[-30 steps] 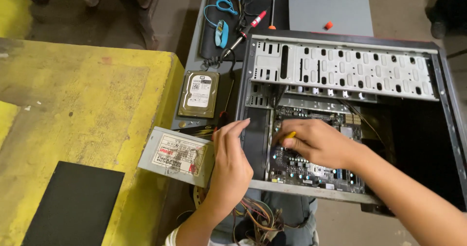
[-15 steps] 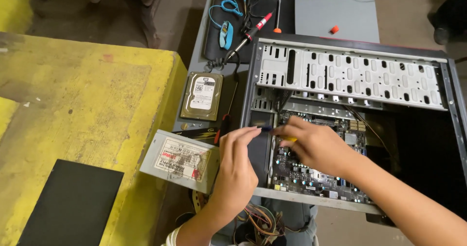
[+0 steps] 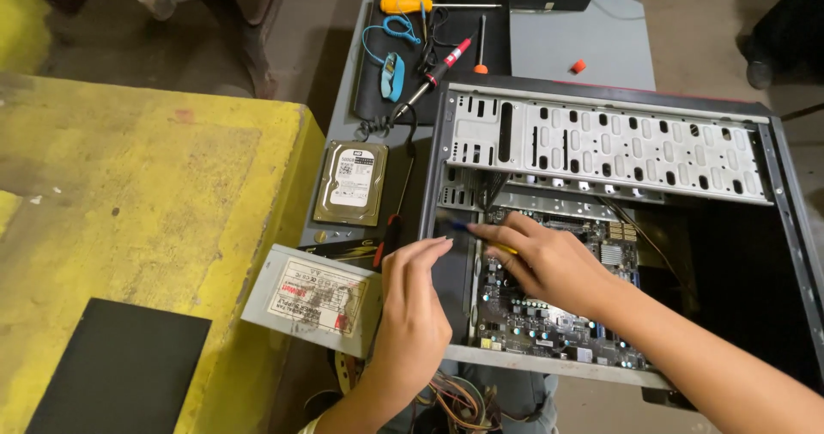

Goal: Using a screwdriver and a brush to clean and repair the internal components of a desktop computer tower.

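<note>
An open black computer case [image 3: 601, 142] lies on its side with the motherboard [image 3: 549, 322] showing inside. My right hand [image 3: 554, 267] reaches into the case over the board and is shut on a thin tool with a yellow and blue shaft [image 3: 481, 235], its tip pointing left toward the case's rear wall. My left hand [image 3: 414, 309] rests with its fingers apart against the outside of that rear wall, holding nothing. A grey power supply box [image 3: 311, 301] lies just left of my left hand.
A hard drive [image 3: 350, 183] lies on the grey table beside the case. Behind it are a yellow-handled screwdriver [image 3: 403, 5], a red and black screwdriver [image 3: 442, 63] and a blue coiled wrist strap [image 3: 390, 56]. A yellow block [image 3: 129, 202] with a black pad [image 3: 112, 365] stands at left. Coloured wires [image 3: 455, 400] hang below.
My right hand has slid left across the motherboard toward the case's rear wall with the tool. My left hand has shifted a little closer to that wall.
</note>
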